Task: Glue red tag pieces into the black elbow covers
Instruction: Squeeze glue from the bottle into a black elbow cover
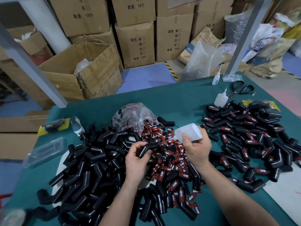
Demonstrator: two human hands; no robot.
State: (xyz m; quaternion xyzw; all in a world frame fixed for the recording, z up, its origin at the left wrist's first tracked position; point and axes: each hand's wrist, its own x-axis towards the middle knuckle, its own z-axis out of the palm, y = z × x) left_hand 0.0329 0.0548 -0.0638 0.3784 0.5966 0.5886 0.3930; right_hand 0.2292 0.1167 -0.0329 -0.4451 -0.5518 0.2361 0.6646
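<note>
Curling left hand (138,159) fingers round bent, glossy black elbow cover (145,149); clamping right hand (197,150) fingers on translucent boxy glue bottle (189,132) above red tag pieces (172,158) littering green desk (101,108).

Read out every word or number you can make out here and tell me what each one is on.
"TAPER": on the loose red tags, and on tags glued to the black elbow covers at right.
"颜色: 紫 绿 左 右": on the stacked cardboard boxes.
"数量: 10个": on the same boxes.
Too blurred to read: the small glue bottle label and the paper sack print.
</note>
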